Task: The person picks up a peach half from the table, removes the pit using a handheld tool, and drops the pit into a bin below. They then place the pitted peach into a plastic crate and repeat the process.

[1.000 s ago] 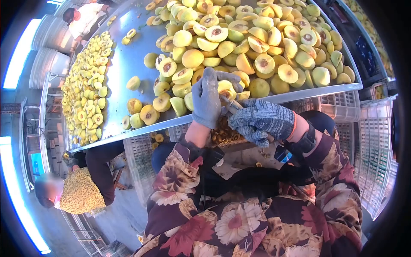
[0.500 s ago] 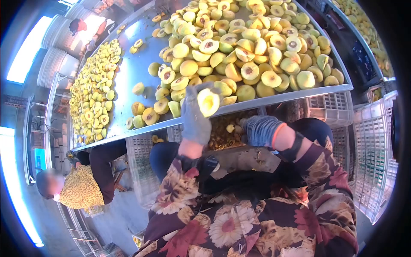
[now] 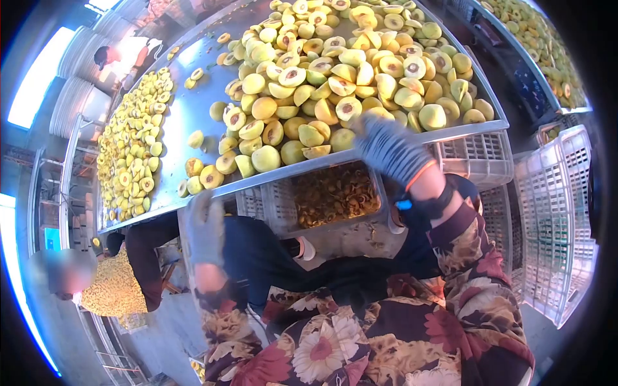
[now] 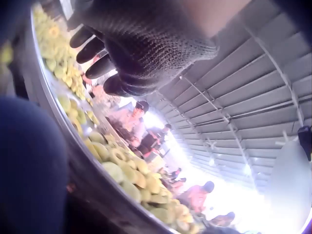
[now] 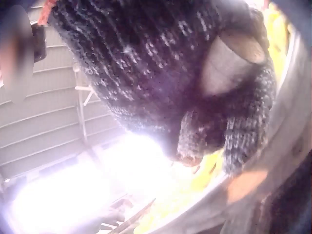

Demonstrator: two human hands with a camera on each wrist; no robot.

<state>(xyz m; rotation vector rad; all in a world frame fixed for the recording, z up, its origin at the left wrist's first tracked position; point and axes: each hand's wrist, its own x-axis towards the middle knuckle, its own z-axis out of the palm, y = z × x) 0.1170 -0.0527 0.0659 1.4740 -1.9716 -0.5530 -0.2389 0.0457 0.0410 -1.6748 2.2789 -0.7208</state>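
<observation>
My left hand (image 3: 206, 228), in a grey glove, is off the near edge of the metal table, left of the crate of pits. Its fingers are straight and hold nothing, as the left wrist view shows. The right hand (image 3: 394, 151), in a striped knit glove, is over the table's front edge beside the heap of peach halves (image 3: 347, 108). It grips a pitting tool, whose round pale handle (image 5: 226, 68) sticks out of the fist in the right wrist view; the tool's working end is hidden. Many halves show brown pits.
The raised metal rim (image 3: 290, 170) runs along the table (image 3: 183, 116). A pile of smaller cut pieces (image 3: 138, 141) lies on its left. Below stands a crate (image 3: 286, 215) with brown pits and scraps. White crates (image 3: 553, 225) stand at right. Another person (image 3: 112, 283) sits at left.
The left hand, which held a peach half at the tool and then a hollowed half, has let it go and moved left. The right hand has risen from above the crate to the table edge.
</observation>
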